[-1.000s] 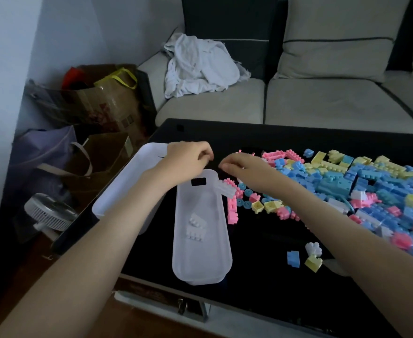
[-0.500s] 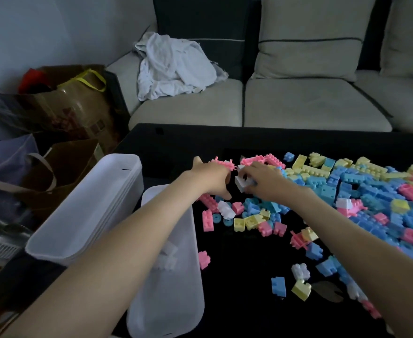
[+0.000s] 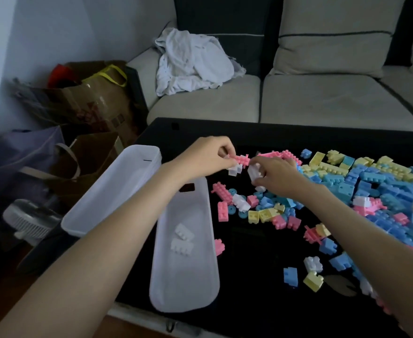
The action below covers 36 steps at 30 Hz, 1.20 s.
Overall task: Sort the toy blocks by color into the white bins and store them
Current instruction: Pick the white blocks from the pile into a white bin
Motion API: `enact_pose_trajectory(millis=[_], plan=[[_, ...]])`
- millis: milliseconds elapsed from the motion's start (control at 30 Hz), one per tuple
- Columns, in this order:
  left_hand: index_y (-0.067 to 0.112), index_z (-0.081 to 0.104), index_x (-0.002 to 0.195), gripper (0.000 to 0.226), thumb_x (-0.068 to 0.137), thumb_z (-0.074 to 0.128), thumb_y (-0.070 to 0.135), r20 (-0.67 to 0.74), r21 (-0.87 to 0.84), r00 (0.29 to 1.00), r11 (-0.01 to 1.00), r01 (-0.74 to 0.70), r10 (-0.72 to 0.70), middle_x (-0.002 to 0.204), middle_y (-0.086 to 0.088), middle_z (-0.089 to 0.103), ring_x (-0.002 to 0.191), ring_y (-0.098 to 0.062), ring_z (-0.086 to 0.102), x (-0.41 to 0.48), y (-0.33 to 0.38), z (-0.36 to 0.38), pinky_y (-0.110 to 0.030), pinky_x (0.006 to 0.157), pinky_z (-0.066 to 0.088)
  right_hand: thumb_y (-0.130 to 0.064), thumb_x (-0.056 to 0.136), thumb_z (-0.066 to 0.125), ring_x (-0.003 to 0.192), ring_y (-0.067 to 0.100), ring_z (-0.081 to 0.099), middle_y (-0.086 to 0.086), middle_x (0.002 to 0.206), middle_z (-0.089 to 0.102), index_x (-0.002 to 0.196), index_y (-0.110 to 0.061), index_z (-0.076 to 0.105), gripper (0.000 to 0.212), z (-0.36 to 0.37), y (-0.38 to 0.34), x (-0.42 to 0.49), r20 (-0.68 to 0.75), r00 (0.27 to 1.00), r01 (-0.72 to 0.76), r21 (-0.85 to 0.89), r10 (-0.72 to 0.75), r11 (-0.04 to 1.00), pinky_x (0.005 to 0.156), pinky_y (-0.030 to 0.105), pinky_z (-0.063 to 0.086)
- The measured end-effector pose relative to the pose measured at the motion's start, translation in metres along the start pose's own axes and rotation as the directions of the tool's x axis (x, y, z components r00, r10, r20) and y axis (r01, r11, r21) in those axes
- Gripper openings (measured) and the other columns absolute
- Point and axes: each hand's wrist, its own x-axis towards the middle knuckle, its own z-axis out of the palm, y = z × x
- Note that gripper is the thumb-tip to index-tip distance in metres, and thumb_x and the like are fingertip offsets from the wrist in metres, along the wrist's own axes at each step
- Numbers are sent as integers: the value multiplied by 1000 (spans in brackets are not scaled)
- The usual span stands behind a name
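Head view looks down on a black table (image 3: 249,284) where both hands meet at the left edge of a pile of blocks (image 3: 361,181) in pink, blue, yellow and white. The left hand (image 3: 208,157) has its fingers curled, thumb and fingertips pinched on the left end of a spiky pink piece (image 3: 240,159), which sticks out to the right of the fingers. A small white block (image 3: 233,170) sits just under those fingertips; whether it is held or joined to the pink piece cannot be told. The right hand (image 3: 277,174) is just to the right, its fingers bent round a white block (image 3: 254,173) that shows at the thumb side, lifted above the table. Directly near of the left hand lies a long white bin (image 3: 188,284), with two white blocks (image 3: 183,237) in its middle. Another white bin (image 3: 108,191) stands to its left at the table's edge. Loose blocks lie scattered between the long bin and the pile. Beyond the table is a beige sofa (image 3: 322,98) with a crumpled white cloth (image 3: 191,62); paper bags (image 3: 86,101) and a small fan (image 3: 30,218) are on the floor at left.
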Motion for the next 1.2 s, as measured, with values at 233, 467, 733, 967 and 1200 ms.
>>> enact_pose_trajectory(millis=[233,467,733,967,1200], plan=[[21,61,104,25,85,68,35,71,98,982,981,170,-177,93,7,66,83,-6,64,-58,-29,-22,-24,74,53,-34,86,63,80,6,54,-11,91,54,121,-28,48,38,-35,-44,-25,-46,996,87,361,-76,929,66,18,42],[20,59,110,18,93,55,23,0,242,985,956,166,-172,87,8,62,76,-4,57,-56,-34,-23,-18,62,44,-46,83,64,90,4,54,-12,102,54,126,-31,48,48,-17,-92,-47,170,942,199,410,-289,890,72,16,43],[14,60,115,22,95,50,14,-42,198,995,975,101,-95,102,1,64,91,-13,61,-15,-22,-4,-26,79,50,-22,97,48,99,15,56,4,118,60,127,-20,54,31,-13,-10,-19,45,999,-3,187,-5,982,86,28,44],[14,44,132,45,94,52,36,93,455,987,888,74,-130,124,-8,51,107,-24,53,47,-17,36,-38,86,49,-27,95,50,117,25,45,4,125,48,126,-26,53,31,5,11,-4,223,975,18,-117,9,993,95,39,43],[11,47,122,35,94,56,30,155,466,977,883,60,-148,127,-15,42,103,-29,54,69,-11,64,-33,78,45,-26,92,55,85,13,50,-4,95,54,107,-18,56,16,5,22,-1,123,992,-3,115,-11,993,71,25,37]])
